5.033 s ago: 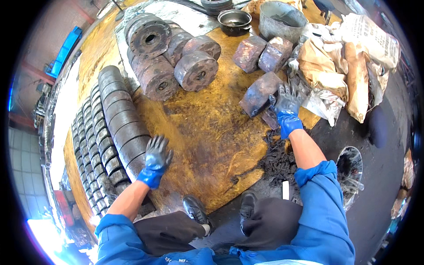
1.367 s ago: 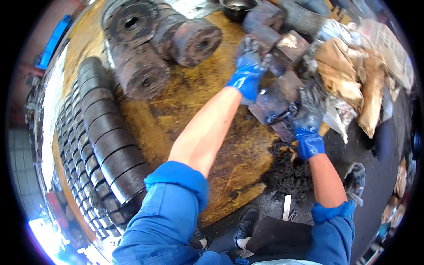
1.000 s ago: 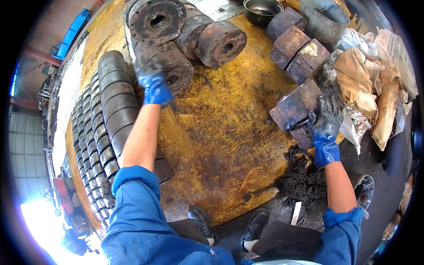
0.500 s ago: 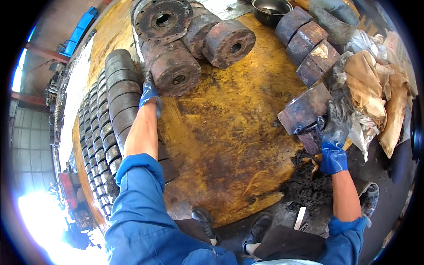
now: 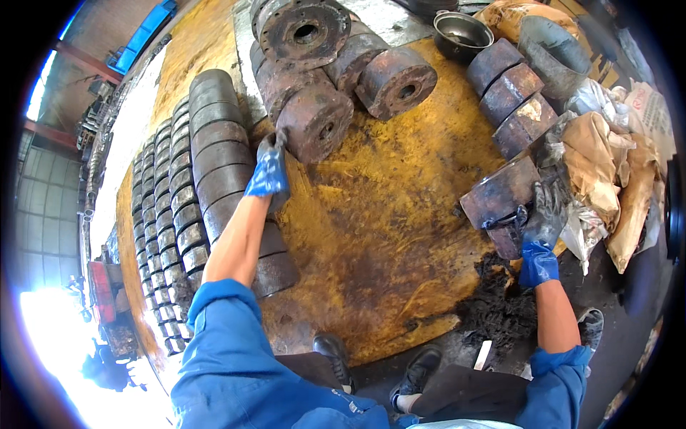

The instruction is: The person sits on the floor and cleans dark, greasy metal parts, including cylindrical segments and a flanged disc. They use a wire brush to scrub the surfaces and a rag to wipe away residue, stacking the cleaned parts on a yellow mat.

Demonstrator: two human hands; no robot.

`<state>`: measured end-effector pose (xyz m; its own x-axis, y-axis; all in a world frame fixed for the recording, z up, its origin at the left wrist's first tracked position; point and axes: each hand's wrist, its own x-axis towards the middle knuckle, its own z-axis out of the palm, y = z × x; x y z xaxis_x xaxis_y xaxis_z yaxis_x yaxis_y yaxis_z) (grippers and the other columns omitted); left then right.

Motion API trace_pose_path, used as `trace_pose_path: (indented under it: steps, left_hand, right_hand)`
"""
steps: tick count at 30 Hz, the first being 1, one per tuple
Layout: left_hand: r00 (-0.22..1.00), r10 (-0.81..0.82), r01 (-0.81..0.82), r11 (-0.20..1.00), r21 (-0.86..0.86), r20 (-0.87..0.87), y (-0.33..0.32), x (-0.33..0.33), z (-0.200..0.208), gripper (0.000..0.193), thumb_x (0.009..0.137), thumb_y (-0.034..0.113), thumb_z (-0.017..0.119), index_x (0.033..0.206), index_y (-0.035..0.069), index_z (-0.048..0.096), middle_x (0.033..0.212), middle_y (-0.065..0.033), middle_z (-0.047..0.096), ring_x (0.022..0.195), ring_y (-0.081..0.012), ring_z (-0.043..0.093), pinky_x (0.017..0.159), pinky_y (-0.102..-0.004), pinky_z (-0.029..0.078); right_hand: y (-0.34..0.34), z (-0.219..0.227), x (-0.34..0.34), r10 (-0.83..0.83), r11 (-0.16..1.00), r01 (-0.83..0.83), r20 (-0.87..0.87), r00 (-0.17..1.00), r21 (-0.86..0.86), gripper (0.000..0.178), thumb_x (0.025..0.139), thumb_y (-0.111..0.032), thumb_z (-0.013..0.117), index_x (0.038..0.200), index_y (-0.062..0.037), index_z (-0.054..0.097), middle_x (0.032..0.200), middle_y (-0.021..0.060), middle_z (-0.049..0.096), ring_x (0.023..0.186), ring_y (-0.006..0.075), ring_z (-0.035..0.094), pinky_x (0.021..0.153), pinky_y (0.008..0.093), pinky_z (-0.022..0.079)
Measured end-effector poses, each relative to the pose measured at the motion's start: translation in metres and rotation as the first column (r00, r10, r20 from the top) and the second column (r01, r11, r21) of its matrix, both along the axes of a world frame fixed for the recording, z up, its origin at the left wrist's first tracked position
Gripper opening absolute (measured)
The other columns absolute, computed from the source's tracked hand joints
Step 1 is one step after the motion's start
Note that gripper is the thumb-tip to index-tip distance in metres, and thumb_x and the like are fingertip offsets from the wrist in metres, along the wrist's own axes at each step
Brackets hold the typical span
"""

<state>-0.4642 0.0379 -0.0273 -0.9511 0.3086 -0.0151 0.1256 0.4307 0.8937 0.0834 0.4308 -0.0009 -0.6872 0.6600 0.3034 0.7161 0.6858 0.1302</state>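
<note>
My left hand (image 5: 270, 168), in a dirty blue glove, is between a row of dark cylinders (image 5: 221, 157) and a rusty cylinder with a center hole (image 5: 314, 125). Its fingertips are close to the rusty one's side, and how far they curl is hidden. On the right, my right hand (image 5: 544, 214), gloved in blue with blackened fingers, lies beside a rusty block-like piece (image 5: 500, 191). Those fingers are stretched out, and the thumb reaches left over a smaller dark rusty piece (image 5: 506, 241). No grip on either piece is visible.
More rows of ringed cylinders (image 5: 168, 214) line the left. A flanged rusty part (image 5: 304, 32) lies at the back, with a metal pot (image 5: 463, 36) and several rusty pieces (image 5: 511, 93) farther right. Paper bags (image 5: 593, 157) are at the right, and black shavings (image 5: 493, 300) lie near my feet.
The view has shifted, so the cylinders sit lower and further right. My left hand has drawn back slightly from the rusty cylinder's side. My right hand stays beside the block.
</note>
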Motion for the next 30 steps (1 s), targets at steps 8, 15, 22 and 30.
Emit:
trace_pose_path:
  steps: [8,15,22,30]
  left_hand:
    - [0.664,-0.413,-0.167,0.731,-0.662,-0.623,0.077,0.012,0.048,0.086,0.091,0.061,0.071,0.152,0.005,0.05,0.151,-0.0226,0.057,0.132,-0.0351,0.063,0.108,-0.0437,0.052]
    - [0.88,-0.44,-0.011,0.361,-0.933,-0.18,0.117,0.001,0.075,0.068,0.088,0.049,0.075,0.141,0.009,0.064,0.137,-0.0204,0.068,0.126,-0.0363,0.067,0.102,-0.0474,0.055]
    - [0.829,-0.521,0.057,0.442,-0.895,-0.204,0.102,0.002,0.076,0.089,0.082,0.061,0.079,0.158,0.031,0.044,0.141,-0.0219,0.065,0.129,-0.0418,0.063,0.109,-0.0492,0.05]
    - [0.273,-0.913,0.296,0.38,-0.876,-0.303,0.097,0.011,0.079,0.098,0.076,0.053,0.087,0.157,0.019,0.044,0.163,-0.0216,0.04,0.149,-0.0415,0.04,0.124,-0.0498,0.034]
  right_hand:
    - [0.018,-0.003,0.003,0.049,0.999,-0.049,-0.049,0.998,-0.002,0.069,0.088,-0.04,0.07,0.149,-0.0109,0.058,0.15,0.0141,0.058,0.143,0.0378,0.047,0.124,0.0574,0.027]
    - [0.019,-0.007,0.007,0.016,1.0,-0.017,-0.031,0.999,-0.022,0.068,0.089,-0.042,0.07,0.149,-0.012,0.057,0.152,0.0138,0.056,0.145,0.0368,0.045,0.124,0.0575,0.025]
    - [0.002,0.009,-0.005,-0.055,0.995,0.056,0.024,0.998,-0.078,0.068,0.089,-0.042,0.072,0.149,-0.0136,0.057,0.155,0.0134,0.053,0.148,0.036,0.041,0.125,0.057,0.023]
    - [0.015,0.012,0.001,-0.023,0.998,0.023,-0.017,1.0,-0.05,0.065,0.089,-0.043,0.072,0.146,-0.0144,0.06,0.151,0.015,0.057,0.144,0.0383,0.046,0.121,0.0568,0.029]
